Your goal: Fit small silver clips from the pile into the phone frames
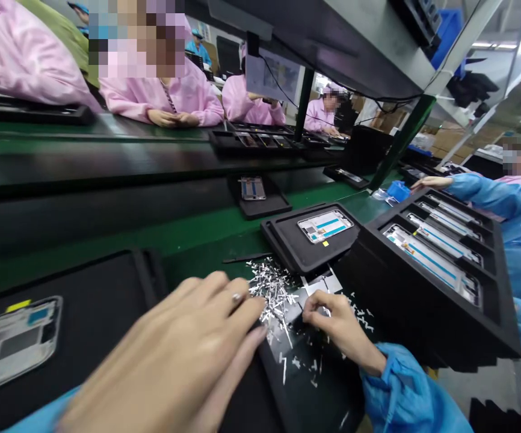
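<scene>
My left hand [183, 355] lies flat, fingers stretched out, on the edge of a black tray [107, 282] that holds a phone frame [10, 343] at the far left. My right hand [339, 328] is closed in a pinch over a small pale piece on the black mat; what it grips is too small to name. A heap of white paper scraps [272, 288] lies between the two hands. Just beyond it sits a black tray with a phone frame [326, 225] showing blue strips.
A black rack [427, 288] of several phone frames stands at the right, with a person in a blue sleeve [490, 195] behind it. People in pink coats sit across the green conveyor belt [152, 234]. Another tray with a frame [254, 189] rests on the belt.
</scene>
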The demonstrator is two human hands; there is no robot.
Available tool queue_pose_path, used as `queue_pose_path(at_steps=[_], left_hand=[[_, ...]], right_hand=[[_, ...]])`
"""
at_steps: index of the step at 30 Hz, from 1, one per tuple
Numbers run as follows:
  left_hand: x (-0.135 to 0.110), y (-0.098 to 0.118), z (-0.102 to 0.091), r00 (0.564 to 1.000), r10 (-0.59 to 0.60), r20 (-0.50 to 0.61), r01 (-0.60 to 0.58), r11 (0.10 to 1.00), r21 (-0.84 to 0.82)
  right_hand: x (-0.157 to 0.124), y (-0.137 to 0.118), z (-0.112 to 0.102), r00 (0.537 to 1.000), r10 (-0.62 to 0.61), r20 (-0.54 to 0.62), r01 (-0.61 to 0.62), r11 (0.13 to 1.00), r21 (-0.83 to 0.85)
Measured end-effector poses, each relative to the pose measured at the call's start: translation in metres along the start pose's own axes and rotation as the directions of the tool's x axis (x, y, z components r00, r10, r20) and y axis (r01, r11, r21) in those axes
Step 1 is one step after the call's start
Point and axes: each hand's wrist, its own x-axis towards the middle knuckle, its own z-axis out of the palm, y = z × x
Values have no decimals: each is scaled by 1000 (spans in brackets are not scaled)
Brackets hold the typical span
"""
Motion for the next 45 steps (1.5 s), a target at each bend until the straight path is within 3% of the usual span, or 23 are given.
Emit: queue_pose_path(at_steps=[3, 5, 9, 13, 18, 21, 24, 26, 29, 32, 35, 38, 45], left_hand=[[41, 27, 3, 947, -177, 267, 225, 961, -163], [58, 36, 11, 898, -218, 382, 325, 915, -241], [68, 40, 26, 875, -230, 426, 404, 831, -382], [70, 41, 26, 875, -234, 424, 458, 682, -570], [73, 39, 24, 863, -110, 494, 482, 475, -736], [72, 37, 25, 842, -9, 539, 505, 363, -783], [69, 37, 21, 844, 35, 536, 507, 277, -816], [68, 38, 17, 865, -19, 502, 476, 352, -806], [62, 38, 12, 898, -144, 416, 404, 646, -648], [53, 38, 14, 935, -137, 327, 301, 795, -526], [44, 38, 19, 971, -115, 209, 203, 858, -472], [40, 39, 22, 986, -108, 128, 152, 898, -413], [42, 41, 23, 994, -4, 108, 42, 934, -354]], right_hand=[[-1, -12, -1, 994, 71, -81, -43, 949, 311], [-2, -21, 1, 988, 110, -105, -47, 880, 472], [-3, -33, 5, 981, 152, -122, -32, 742, 669], [-2, -36, 6, 983, 151, -102, -14, 621, 784], [-2, -39, 10, 996, 86, -3, -38, 470, 882], [-3, -39, 16, 999, 39, 24, -38, 426, 904], [-5, -40, 18, 1000, 23, 19, -27, 457, 889], [-7, -42, 14, 999, 35, -27, 5, 531, 848], [-12, -46, 2, 981, 28, -191, 115, 712, 693], [-18, -50, -9, 963, -68, -259, 189, 857, 480], [-22, -53, -14, 969, -122, -215, 196, 909, 369], [-23, -51, -15, 980, -112, -163, 166, 917, 363], [-22, -43, -8, 986, -98, -138, 148, 898, 414]])
